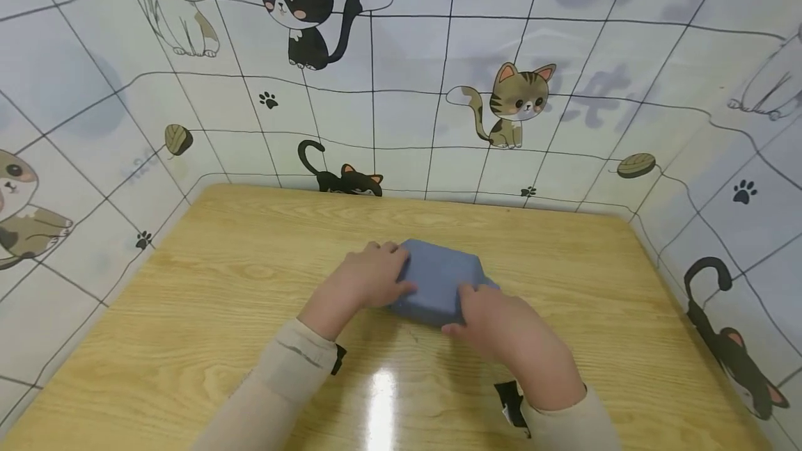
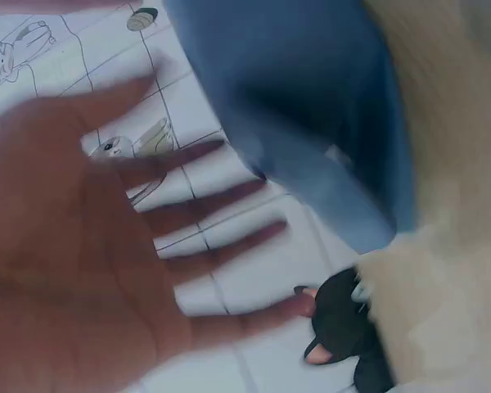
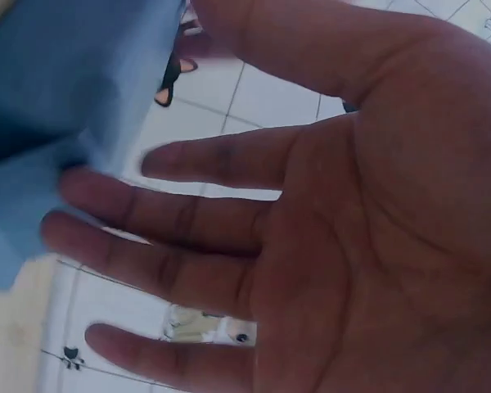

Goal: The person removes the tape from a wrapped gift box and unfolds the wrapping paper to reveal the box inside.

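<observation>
A flat blue box-like thing [image 1: 440,275] with a loose flap is near the middle of the wooden table; its exact kind is unclear. My left hand [image 1: 371,277] is at its left side, thumb towards the near edge. In the left wrist view the fingers [image 2: 221,205] are spread and nearly straight, blurred, beside the blue thing [image 2: 311,90]. On the opposite side, my right hand [image 1: 504,322] meets the near right corner. The right wrist view shows the right hand's fingers [image 3: 172,213] extended, two fingertips against the blue flap [image 3: 24,196].
The light wooden table [image 1: 219,263] is bordered by white walls [image 1: 407,117] with a grid and cartoon cats at the back, left and right. Both forearms wear beige sleeves [image 1: 282,381]. Dark strap ends [image 1: 514,406] hang near the wrists.
</observation>
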